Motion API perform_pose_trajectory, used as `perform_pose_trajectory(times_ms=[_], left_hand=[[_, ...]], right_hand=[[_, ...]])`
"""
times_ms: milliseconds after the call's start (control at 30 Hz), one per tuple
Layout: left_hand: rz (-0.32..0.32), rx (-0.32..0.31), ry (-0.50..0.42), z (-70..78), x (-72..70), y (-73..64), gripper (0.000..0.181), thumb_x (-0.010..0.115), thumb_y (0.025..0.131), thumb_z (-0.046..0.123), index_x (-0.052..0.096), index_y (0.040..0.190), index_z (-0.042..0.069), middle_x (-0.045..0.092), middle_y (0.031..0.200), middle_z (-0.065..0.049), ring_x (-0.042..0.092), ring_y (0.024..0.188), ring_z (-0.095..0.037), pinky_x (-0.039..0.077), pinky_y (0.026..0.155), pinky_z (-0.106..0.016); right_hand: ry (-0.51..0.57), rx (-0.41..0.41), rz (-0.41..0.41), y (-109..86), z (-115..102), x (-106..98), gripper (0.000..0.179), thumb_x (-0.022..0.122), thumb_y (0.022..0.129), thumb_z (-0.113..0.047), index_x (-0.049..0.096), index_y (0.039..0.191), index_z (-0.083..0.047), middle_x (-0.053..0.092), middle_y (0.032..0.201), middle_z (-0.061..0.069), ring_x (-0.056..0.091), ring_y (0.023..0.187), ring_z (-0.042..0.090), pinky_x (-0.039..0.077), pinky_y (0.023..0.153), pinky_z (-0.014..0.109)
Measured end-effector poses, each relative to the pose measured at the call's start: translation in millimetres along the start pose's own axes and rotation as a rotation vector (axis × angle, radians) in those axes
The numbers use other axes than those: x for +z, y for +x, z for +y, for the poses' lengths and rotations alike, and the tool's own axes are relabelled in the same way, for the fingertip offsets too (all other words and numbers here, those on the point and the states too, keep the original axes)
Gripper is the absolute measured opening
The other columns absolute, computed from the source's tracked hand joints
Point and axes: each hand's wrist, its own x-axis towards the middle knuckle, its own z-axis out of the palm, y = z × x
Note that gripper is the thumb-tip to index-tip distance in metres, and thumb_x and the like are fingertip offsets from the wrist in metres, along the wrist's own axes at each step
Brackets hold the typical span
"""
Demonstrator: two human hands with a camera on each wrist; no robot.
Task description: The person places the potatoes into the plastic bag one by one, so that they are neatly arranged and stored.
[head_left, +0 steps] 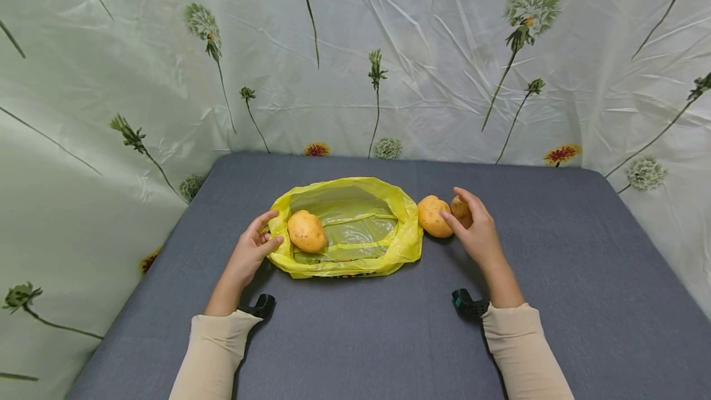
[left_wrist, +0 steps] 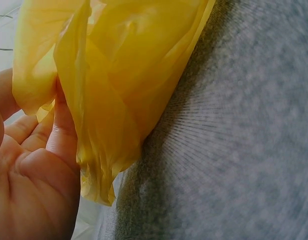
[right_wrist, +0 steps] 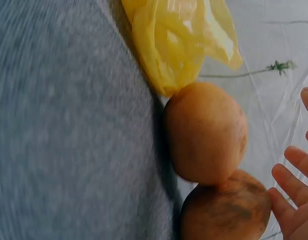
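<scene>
Grey tabletop [head_left: 355,338] bears a yellow bag [head_left: 410,227], mouth upward, long axis left-right.

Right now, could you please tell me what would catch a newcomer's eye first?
Probably the bright yellow plastic bag, which sits open on the gray tabletop, one potato inside and the left hand at its left rim. Next come two more potatoes just right of it, by the right hand. Behind, flower-print sheeting also stands out.
</scene>
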Motion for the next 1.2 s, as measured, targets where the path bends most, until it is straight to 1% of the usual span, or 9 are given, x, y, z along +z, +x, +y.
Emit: perform_pose_trajectory(times_ms=[67,233,300,433,567,733,933,1067,1200], left_hand=[[0.001,-0.001,-0.004,-0.4,0.1,0.0,0.053,0.056,0.077,0.005,0.033,0.124,0.011,0.030,0.119,-0.010,0.036,0.067,-0.010,0.035,0.052,-0.017],[0.003,-0.006,0.004,-1.3,0.4,0.2,0.053,0.057,0.077,0.007,0.033,0.124,0.012,0.029,0.119,-0.010,0.037,0.067,-0.010,0.035,0.052,-0.017],[0.004,-0.007,0.005,-1.3,0.3,0.3,0.053,0.057,0.077,0.008,0.033,0.124,0.013,0.029,0.120,-0.009,0.037,0.067,-0.010,0.035,0.052,-0.017],[0.006,-0.010,0.012,-1.7,-0.1,0.3,0.053,0.058,0.077,0.008,0.033,0.124,0.013,0.029,0.120,-0.009,0.036,0.066,-0.010,0.034,0.052,-0.017],[0.003,-0.006,0.004,-1.6,-0.1,0.1,0.053,0.057,0.077,0.007,0.033,0.124,0.013,0.029,0.121,-0.009,0.035,0.066,-0.010,0.034,0.052,-0.017],[-0.003,-0.002,0.001,-1.2,0.1,0.4,0.053,0.057,0.077,0.008,0.033,0.124,0.013,0.029,0.121,-0.008,0.036,0.067,-0.010,0.034,0.052,-0.017],[0.001,0.001,0.000,-0.1,0.8,0.6,0.053,0.058,0.077,0.008,0.034,0.124,0.013,0.028,0.121,-0.009,0.037,0.067,-0.010,0.035,0.052,-0.017],[-0.002,0.000,-0.009,-0.1,0.9,0.2,0.052,0.057,0.077,0.006,0.034,0.123,0.013,0.028,0.121,-0.009,0.037,0.066,-0.010,0.035,0.052,-0.017],[-0.004,0.004,-0.007,-0.5,0.7,0.2,0.052,0.057,0.077,0.006,0.034,0.123,0.013,0.029,0.120,-0.010,0.037,0.066,-0.010,0.035,0.052,-0.017]], right_hand=[[0.003,0.007,0.016,-1.0,4.0,-1.2,0.051,0.062,0.074,-0.021,0.041,0.120,-0.012,0.043,0.116,0.010,0.040,0.102,0.028,0.033,0.078,0.043],[-0.033,0.027,0.071,-3.2,19.2,-4.1,0.051,0.061,0.074,-0.023,0.041,0.120,-0.017,0.043,0.115,0.006,0.041,0.102,0.026,0.035,0.074,0.044],[-0.036,0.039,0.086,-3.5,22.0,-6.8,0.050,0.062,0.074,-0.023,0.042,0.120,-0.016,0.044,0.115,0.007,0.041,0.101,0.026,0.034,0.074,0.044],[-0.012,0.068,0.092,-4.5,21.3,-15.5,0.051,0.063,0.073,-0.018,0.043,0.119,-0.010,0.045,0.112,0.014,0.040,0.101,0.031,0.029,0.079,0.046],[-0.030,0.110,0.095,-7.4,27.7,-20.3,0.052,0.064,0.072,-0.017,0.042,0.119,-0.008,0.044,0.112,0.015,0.039,0.102,0.030,0.028,0.081,0.045],[-0.040,0.153,0.087,-10.4,34.4,-21.1,0.053,0.065,0.071,-0.019,0.043,0.117,-0.006,0.043,0.113,0.016,0.039,0.104,0.031,0.029,0.082,0.045],[-0.031,0.190,0.041,-13.9,40.0,-19.4,0.051,0.062,0.074,-0.023,0.042,0.117,-0.005,0.043,0.112,0.018,0.040,0.100,0.034,0.031,0.080,0.045],[-0.020,0.226,0.004,-16.2,39.6,-18.6,0.048,0.060,0.075,-0.026,0.043,0.116,-0.006,0.044,0.112,0.016,0.046,0.096,0.031,0.036,0.075,0.042],[0.000,0.247,-0.009,-17.2,38.7,-18.2,0.046,0.058,0.077,-0.026,0.043,0.116,-0.007,0.046,0.112,0.015,0.050,0.093,0.029,0.040,0.069,0.040]])
